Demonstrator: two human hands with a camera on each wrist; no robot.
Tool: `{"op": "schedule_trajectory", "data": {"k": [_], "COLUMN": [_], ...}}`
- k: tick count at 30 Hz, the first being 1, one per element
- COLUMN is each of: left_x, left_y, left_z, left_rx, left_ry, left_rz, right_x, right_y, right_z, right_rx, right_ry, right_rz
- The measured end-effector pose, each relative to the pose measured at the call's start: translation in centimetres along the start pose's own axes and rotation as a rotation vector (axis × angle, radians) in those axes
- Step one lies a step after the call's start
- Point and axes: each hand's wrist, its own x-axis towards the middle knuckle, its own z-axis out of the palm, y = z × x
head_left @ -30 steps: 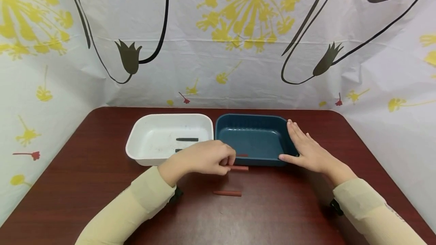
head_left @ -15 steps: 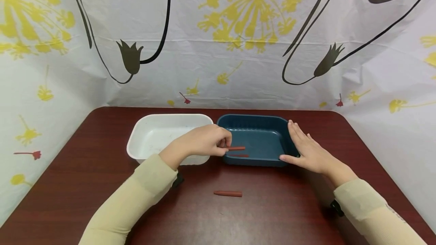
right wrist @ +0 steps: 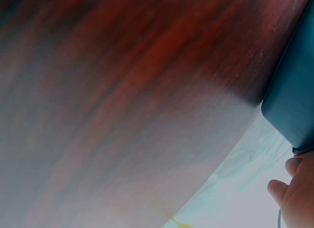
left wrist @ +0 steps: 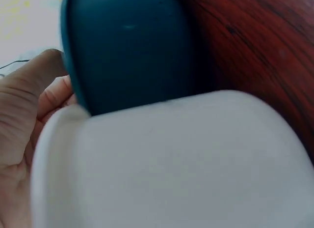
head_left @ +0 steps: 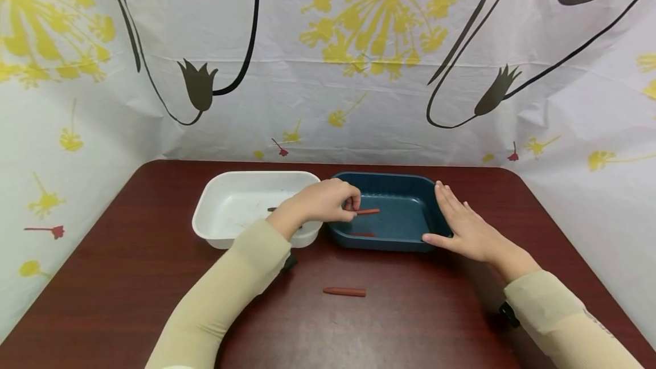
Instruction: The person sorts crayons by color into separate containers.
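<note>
My left hand (head_left: 328,201) pinches a red-brown crayon (head_left: 368,211) and holds it over the inside of the blue tray (head_left: 389,184). Another red-brown crayon (head_left: 361,234) lies on the tray's floor near its front wall. My right hand (head_left: 461,224) rests flat with straight fingers against the tray's right side. A third red-brown crayon (head_left: 344,291) lies on the dark red table (head_left: 128,278) in front of the trays. The left wrist view shows the blue tray (left wrist: 127,51) and white tray (left wrist: 171,164) from outside, with my palm (left wrist: 19,139) at the left.
A white tray (head_left: 220,198) stands left of the blue one, touching it, with a dark crayon (head_left: 271,209) partly hidden behind my left hand. A patterned white cloth (head_left: 328,56) walls in the table at the back and sides.
My left hand picked a red-brown crayon off the table in front of the blue tray, lifted it and carried it over the tray's inside. The right hand stayed put.
</note>
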Motion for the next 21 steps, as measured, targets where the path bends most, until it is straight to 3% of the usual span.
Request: {"op": "schedule_trajectory", "data": {"k": [13,21], "left_x": [2.4,0.3], "left_y": [0.3,1.6], "left_z": [0.8,0.3], "left_rx": [0.009,0.071], "left_ry": [-0.072,-0.073], "left_rz": [-0.031,0.01], "right_x": [0.0,0.0], "right_y": [0.2,0.2], "right_z": [0.1,0.1], "right_rx": [0.008,0.016], "right_ry": [0.007,0.001], "right_rz": [-0.001,0.003]}}
